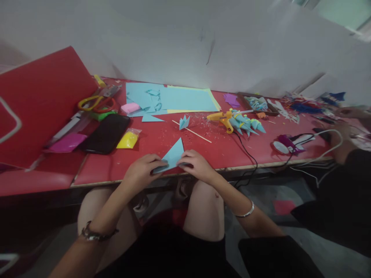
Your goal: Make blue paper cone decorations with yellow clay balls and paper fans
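Note:
A light blue paper triangle [173, 153] stands point-up at the table's front edge, between my hands. My left hand [143, 168] grips its lower left corner, fingers pressed on the paper. At the lower right corner, my right hand [197, 165] pinches the sheet with curled fingers. Just beyond lies a thin wooden stick [199, 135] with a small folded blue paper piece [184, 122] on it. Another flat blue triangle [152, 118] rests farther left. An orange glue gun [220, 117] lies to the right, against folded blue paper cones with yellow trim [246, 124].
Blue sheets [185, 99] lie along the wall. On the left are a black phone [106, 135], scissors [91, 103], a yellow packet [129, 139] and a red board [46, 104]. A tray [257, 104] of scraps sits at the back right. A co-worker's arm [342, 143] reaches in at right.

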### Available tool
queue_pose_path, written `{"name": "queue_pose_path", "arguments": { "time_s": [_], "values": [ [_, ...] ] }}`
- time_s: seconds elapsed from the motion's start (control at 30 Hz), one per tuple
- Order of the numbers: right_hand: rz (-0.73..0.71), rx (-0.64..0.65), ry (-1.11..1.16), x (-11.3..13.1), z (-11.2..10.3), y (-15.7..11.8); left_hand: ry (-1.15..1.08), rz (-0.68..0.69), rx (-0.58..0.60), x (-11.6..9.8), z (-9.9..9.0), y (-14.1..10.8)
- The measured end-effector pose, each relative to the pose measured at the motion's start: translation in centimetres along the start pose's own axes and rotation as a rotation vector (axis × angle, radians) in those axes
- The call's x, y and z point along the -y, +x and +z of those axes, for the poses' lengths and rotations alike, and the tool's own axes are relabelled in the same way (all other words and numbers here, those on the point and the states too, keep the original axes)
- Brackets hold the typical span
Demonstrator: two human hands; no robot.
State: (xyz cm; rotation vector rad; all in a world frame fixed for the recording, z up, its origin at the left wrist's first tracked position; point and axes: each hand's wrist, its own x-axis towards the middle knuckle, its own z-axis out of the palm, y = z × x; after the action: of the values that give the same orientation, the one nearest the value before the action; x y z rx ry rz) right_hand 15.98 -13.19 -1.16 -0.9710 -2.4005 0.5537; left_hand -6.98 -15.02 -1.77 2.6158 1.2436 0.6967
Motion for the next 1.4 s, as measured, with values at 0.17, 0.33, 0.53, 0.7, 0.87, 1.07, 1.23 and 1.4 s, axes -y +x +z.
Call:
{"name": "queue_pose_path", "arguments": {
  "time_s": [0.17,0.33,0.53,0.7,0.87,1.07,1.23,1.4],
  "values": [
    [0.104,-0.077,0.102,0.0,0.1,0.6,-0.011,-0.153,-0.032,-0.2,0.2,0.3],
    [0.198,-0.126,0.117,0.2,0.6,0.8,-0.027,-0.278,0.0,-0.1,0.3,0.4],
    [0.206,-0.125,0.118,0.2,0.8,0.9,-0.052,-0.229,0.015,0.3,0.3,0.3],
    [0.045,-0.012,0.134,-0.2,0.2,0.2,-0.117,-0.018,0.071,1.0,-0.3,-0.4],
    [0.011,-0.016,0.099,-0.4,0.4,-0.2,-0.066,-0.015,0.041,0.7,-0.3,-0.9],
    [0.171,-0.111,0.089,0.6,0.8,0.4,0.011,-0.14,0.031,-0.4,0.0,0.1],
    [0.32,-0.158,0.025,1.0,1.3,0.9,0.069,-0.25,0.041,-0.7,-0.1,0.4],
    [0.347,-0.137,-0.052,1.1,1.6,1.1,0.115,-0.343,0.048,-0.7,0.0,0.2]
  ]
}}
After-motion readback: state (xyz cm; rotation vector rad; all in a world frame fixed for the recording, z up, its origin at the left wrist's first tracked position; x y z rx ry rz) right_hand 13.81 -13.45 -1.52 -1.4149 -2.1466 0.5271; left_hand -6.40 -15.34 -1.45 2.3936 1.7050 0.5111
